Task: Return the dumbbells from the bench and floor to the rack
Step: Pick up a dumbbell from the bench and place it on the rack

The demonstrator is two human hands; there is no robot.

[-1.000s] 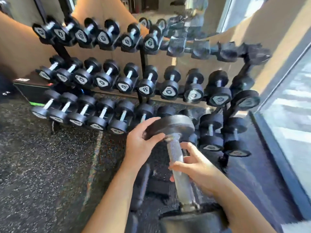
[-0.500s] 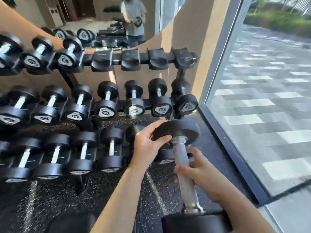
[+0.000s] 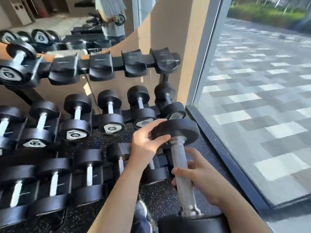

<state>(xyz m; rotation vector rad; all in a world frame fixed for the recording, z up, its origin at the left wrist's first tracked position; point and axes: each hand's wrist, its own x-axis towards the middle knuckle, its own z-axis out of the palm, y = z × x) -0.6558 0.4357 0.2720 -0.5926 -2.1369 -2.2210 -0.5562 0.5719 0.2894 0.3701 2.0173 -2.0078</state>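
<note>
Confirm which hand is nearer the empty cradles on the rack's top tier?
Left. The left hand grips the dumbbell head, below the empty cradles; the right hand holds the handle lower.

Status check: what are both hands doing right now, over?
Left hand cups the black round dumbbell head; right hand grips its knurled steel handle. Four black empty cradles free on the top rack row. Nothing blocking.
</note>
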